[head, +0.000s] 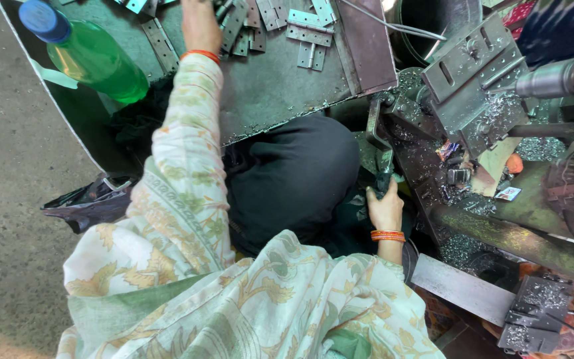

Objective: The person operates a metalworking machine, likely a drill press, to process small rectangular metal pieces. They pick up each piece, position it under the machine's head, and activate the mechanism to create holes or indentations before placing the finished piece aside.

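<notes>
My left hand reaches up onto a grey metal tray, among a pile of flat steel hinges. Its fingers run past the top edge, so whether they hold a hinge is hidden. An orange bangle sits on that wrist. My right hand, also with orange bangles, is closed around the lower end of a dark green machine lever. The lever stands beside a steel jig plate, which faces a drill chuck.
A green plastic bottle with a blue cap lies at the tray's left. A black bag is on the concrete floor. Metal shavings cover the machine bed. A steel bucket stands behind the jig. My black-clad knee is under the tray.
</notes>
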